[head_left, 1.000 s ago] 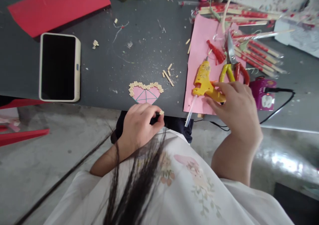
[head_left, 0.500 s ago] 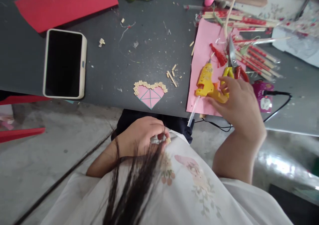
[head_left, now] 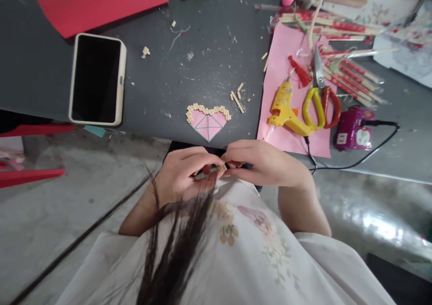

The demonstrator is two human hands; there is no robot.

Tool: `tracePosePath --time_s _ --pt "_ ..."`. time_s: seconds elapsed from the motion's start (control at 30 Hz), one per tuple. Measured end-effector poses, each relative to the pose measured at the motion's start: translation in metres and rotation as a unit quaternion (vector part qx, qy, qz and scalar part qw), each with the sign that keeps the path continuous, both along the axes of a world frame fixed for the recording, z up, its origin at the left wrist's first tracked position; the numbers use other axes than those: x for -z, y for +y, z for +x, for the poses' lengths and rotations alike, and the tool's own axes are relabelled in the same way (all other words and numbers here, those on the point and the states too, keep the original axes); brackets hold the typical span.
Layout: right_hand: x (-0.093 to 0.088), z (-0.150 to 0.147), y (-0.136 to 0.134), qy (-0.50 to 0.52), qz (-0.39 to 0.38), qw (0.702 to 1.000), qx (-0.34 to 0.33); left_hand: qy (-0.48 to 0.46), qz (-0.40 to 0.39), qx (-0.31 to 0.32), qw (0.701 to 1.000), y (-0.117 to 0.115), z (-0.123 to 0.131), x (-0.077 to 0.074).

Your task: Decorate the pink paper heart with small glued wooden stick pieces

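Observation:
My left hand [head_left: 187, 170] pinches a small beige cluster of cut stick pieces [head_left: 222, 168] between thumb and forefinger, just off the table's front edge. From the other side, the closed fingertips of my right hand [head_left: 261, 161] meet at the same cluster; exactly where they grip is partly hidden. Beyond both hands, a pink paper heart [head_left: 209, 127] with dark lines lies on the table, its upper edge covered in the same beige pieces. A yellow glue gun [head_left: 283, 106] rests on pink paper [head_left: 270, 66], a clear glue stick in its back end.
Scissors [head_left: 313, 109] lie beside the glue gun, near a purple box [head_left: 354, 127] with a black cable. Wrapped sticks [head_left: 354, 77] are at the right. Loose stick pieces [head_left: 237, 101] lie past the heart. A tablet-like device [head_left: 96, 79] and red sheet [head_left: 104, 3] are at left.
My right hand has let go of the glue gun, which now lies on the pink paper, and has moved left to my left hand. My left hand has risen slightly with the cluster.

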State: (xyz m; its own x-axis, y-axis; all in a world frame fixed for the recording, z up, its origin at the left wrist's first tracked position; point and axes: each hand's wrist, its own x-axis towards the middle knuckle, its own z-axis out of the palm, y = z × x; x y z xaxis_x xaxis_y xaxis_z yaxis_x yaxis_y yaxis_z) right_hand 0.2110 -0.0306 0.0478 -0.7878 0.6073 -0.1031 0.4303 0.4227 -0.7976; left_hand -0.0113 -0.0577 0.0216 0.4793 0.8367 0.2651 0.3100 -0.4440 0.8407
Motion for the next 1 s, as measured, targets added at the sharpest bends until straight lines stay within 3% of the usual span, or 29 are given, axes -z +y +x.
tracePosePath --time_s 0.3,0.6,0.8,1.0 --pt "0.003 -0.006 -0.009 0.094 -0.012 0.995 0.024 0.009 0.012 -0.044 0.999 -0.002 -0.005 0.006" --pt "0.006 0.02 -0.026 0.149 -0.009 0.988 0.048 -0.029 0.024 -0.106 0.994 0.001 -0.014 0.013" --pt "0.007 0.05 -0.057 0.095 -0.008 0.987 0.129 0.001 0.007 -0.211 0.977 0.005 -0.046 0.027" --pt "0.011 0.055 -0.083 -0.035 -0.065 0.986 0.151 0.014 -0.014 -0.263 0.965 0.007 -0.058 0.022"
